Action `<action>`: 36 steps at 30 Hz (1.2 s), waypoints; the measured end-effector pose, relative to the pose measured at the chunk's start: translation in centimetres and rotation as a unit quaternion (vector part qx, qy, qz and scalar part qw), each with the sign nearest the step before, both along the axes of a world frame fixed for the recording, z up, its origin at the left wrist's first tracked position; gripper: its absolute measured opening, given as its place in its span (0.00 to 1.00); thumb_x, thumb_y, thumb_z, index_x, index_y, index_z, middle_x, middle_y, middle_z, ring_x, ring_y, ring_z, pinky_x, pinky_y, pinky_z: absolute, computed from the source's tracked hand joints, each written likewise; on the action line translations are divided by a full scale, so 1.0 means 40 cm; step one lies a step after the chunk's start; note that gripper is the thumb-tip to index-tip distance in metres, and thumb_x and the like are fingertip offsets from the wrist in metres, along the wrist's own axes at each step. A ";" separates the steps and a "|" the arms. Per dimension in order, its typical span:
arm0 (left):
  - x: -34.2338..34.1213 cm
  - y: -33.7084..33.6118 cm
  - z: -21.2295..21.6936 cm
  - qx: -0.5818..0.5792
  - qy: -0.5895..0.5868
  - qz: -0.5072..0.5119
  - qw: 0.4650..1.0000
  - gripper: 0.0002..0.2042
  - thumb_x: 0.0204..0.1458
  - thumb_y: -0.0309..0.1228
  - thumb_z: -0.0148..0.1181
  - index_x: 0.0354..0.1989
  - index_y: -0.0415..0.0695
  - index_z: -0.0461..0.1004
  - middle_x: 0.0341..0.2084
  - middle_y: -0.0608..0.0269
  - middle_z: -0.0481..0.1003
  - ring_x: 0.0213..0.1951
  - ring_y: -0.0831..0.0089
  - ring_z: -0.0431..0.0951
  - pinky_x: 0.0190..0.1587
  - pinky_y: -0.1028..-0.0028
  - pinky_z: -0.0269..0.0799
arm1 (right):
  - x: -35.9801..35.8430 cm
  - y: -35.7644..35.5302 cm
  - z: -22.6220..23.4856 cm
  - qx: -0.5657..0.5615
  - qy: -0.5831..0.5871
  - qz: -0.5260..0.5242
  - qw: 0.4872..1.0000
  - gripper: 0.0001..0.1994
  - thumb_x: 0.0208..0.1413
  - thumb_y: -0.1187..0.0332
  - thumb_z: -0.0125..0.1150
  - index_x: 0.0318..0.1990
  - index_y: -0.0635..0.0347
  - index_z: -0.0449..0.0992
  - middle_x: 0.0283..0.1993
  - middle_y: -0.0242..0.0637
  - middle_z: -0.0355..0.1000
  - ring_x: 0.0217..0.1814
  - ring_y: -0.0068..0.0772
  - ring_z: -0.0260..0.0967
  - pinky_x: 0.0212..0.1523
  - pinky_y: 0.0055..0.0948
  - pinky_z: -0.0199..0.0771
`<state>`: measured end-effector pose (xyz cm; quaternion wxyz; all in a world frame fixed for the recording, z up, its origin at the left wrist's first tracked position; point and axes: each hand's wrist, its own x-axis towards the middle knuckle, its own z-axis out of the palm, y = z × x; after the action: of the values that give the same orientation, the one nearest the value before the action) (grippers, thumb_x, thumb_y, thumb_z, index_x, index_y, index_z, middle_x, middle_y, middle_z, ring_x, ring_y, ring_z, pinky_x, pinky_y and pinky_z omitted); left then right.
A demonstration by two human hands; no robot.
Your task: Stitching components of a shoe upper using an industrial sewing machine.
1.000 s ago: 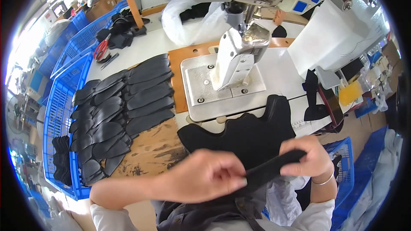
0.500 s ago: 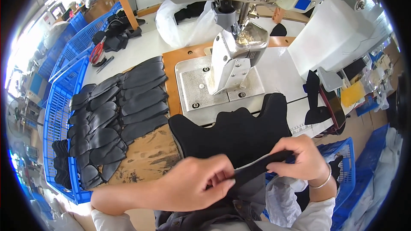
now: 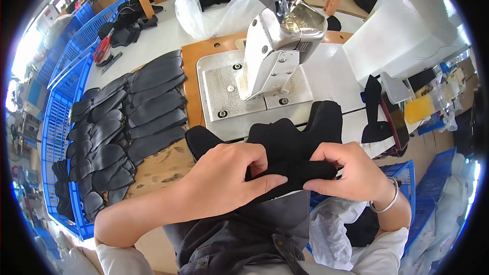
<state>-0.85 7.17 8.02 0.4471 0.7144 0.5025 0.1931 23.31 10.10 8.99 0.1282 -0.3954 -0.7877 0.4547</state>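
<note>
Both hands come close together near the table edge: left hand point(image 3: 232, 173) and right hand point(image 3: 351, 170) each pinch, between thumb and bent fingers, one narrow black strip point(image 3: 319, 169). Thumb tips point toward each other and have a small space between them. Right wrist wears a silver bracelet point(image 3: 387, 198). Strip is over a wide black piece point(image 3: 284, 135) with wavy far edge, which lies just before the hands, at twelve o'clock from them; whether the two are joined, I cannot tell.

At twelve o'clock, farther, the white post of a sewing machine point(image 3: 270, 61) stands on its metal plate point(image 3: 216, 89). At eleven o'clock, behind it, is a clear plastic bag point(image 3: 191, 12) with something black inside. Between nine and ten o'clock, many dark leaf-shaped pieces point(image 3: 153, 91) overlap in rows on a brown board point(image 3: 160, 165), and beyond them is a blue basket point(image 3: 56, 117). Red-handled scissors point(image 3: 103, 48) rest at ten o'clock. Toward two o'clock lies another black piece point(image 3: 374, 107), and past it something yellow point(image 3: 418, 109). At five o'clock hangs crumpled white material point(image 3: 331, 231); at seven o'clock, a dark apron point(image 3: 229, 234).
</note>
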 end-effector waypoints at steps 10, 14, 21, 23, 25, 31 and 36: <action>-0.011 0.004 -0.020 0.050 -0.007 -0.001 0.999 0.20 0.43 0.35 0.73 0.21 0.39 0.64 0.11 0.67 0.63 0.15 0.83 0.61 0.18 0.79 0.57 | -0.021 -0.001 -0.016 0.074 -0.019 0.005 0.997 0.17 0.40 0.67 0.74 0.29 0.63 0.68 0.23 0.40 0.70 0.21 0.41 0.67 0.24 0.28 0.67; -0.015 0.001 -0.026 0.046 -0.010 -0.005 0.999 0.19 0.43 0.34 0.73 0.22 0.39 0.64 0.12 0.66 0.64 0.15 0.82 0.62 0.18 0.78 0.58 | -0.027 -0.001 -0.021 0.071 -0.017 0.004 0.997 0.17 0.40 0.67 0.74 0.28 0.62 0.67 0.21 0.39 0.69 0.20 0.41 0.67 0.23 0.28 0.67; -0.013 -0.002 -0.024 0.057 -0.001 -0.009 0.998 0.18 0.43 0.33 0.72 0.22 0.40 0.64 0.12 0.63 0.65 0.14 0.78 0.63 0.19 0.77 0.60 | -0.032 0.000 -0.015 0.057 -0.031 -0.003 0.998 0.16 0.40 0.68 0.74 0.27 0.62 0.68 0.21 0.38 0.69 0.20 0.40 0.67 0.23 0.27 0.66; -0.012 -0.002 -0.026 0.054 0.000 -0.009 0.998 0.18 0.43 0.33 0.72 0.22 0.40 0.64 0.12 0.63 0.65 0.14 0.77 0.63 0.19 0.77 0.60 | -0.033 0.001 -0.015 0.053 -0.035 -0.005 0.998 0.16 0.40 0.68 0.74 0.27 0.62 0.68 0.21 0.37 0.69 0.20 0.39 0.67 0.23 0.27 0.66; -0.011 -0.002 -0.028 0.066 -0.001 -0.011 0.998 0.18 0.43 0.34 0.72 0.22 0.40 0.64 0.12 0.63 0.65 0.14 0.76 0.64 0.19 0.76 0.60 | -0.033 0.001 -0.014 0.060 -0.038 -0.002 0.997 0.16 0.40 0.68 0.74 0.26 0.61 0.68 0.21 0.37 0.69 0.20 0.39 0.67 0.23 0.27 0.66; -0.012 -0.005 -0.032 0.086 0.010 -0.013 0.996 0.18 0.42 0.34 0.72 0.22 0.40 0.65 0.12 0.62 0.65 0.13 0.73 0.65 0.18 0.75 0.61 | -0.036 0.003 -0.014 0.070 -0.051 0.008 0.996 0.17 0.39 0.66 0.74 0.28 0.61 0.68 0.21 0.38 0.69 0.20 0.41 0.68 0.23 0.28 0.67; -0.008 -0.012 -0.025 0.093 0.077 -0.017 0.993 0.17 0.43 0.35 0.71 0.23 0.40 0.65 0.13 0.60 0.67 0.15 0.63 0.69 0.19 0.71 0.62 | -0.057 0.007 -0.017 0.128 -0.086 0.030 0.988 0.20 0.39 0.61 0.74 0.31 0.61 0.69 0.20 0.42 0.69 0.22 0.47 0.69 0.23 0.33 0.66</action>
<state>-1.18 6.69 7.04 0.3424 0.7740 0.5028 0.1755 21.04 10.40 8.31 0.0959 -0.3896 -0.8591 0.3177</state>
